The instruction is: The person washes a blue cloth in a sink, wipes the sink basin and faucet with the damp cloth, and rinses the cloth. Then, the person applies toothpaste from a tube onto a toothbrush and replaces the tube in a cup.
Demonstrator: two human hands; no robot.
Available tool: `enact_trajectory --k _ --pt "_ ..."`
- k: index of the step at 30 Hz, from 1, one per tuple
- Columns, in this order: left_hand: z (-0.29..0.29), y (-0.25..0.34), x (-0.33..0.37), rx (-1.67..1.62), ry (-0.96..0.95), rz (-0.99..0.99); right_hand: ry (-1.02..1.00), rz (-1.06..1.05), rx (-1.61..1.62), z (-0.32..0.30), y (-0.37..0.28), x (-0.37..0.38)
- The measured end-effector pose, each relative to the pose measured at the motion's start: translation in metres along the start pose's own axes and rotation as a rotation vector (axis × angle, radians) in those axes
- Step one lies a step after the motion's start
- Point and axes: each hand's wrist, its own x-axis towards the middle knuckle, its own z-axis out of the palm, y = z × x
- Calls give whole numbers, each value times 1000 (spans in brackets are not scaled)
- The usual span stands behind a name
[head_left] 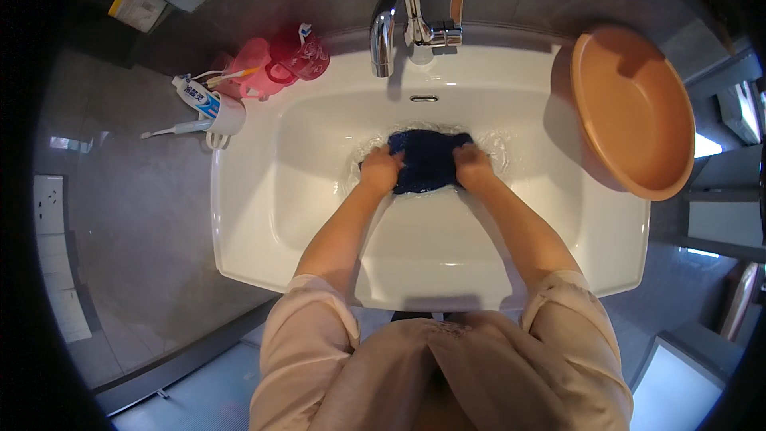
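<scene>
A dark blue cloth [428,163] lies spread in shallow, rippling water at the bottom of a white washbasin [319,215]. My left hand [382,171] grips its left edge with the fingers curled in. At the opposite edge, my right hand [473,166] is closed on the cloth in the same way. Both forearms reach in over the basin's front rim, sleeves rolled up to the elbows. The fingertips are partly hidden by the hands and the fabric.
Behind the basin stands a chrome faucet [384,36] with a lever. An orange plastic tub [638,120] leans on the right rim. On the left rim are a white cup [229,117] holding a toothpaste tube [194,96], and pink and red cups [302,56] with toothbrushes.
</scene>
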Motion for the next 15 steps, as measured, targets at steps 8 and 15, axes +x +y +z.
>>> enact_trajectory --k 8,15 --pt "-133 -24 -1 -780 -255 -55 6 -187 501 -126 15 -14" --pt "-188 2 -3 -537 177 167 222 -289 637 -183 -15 -24"
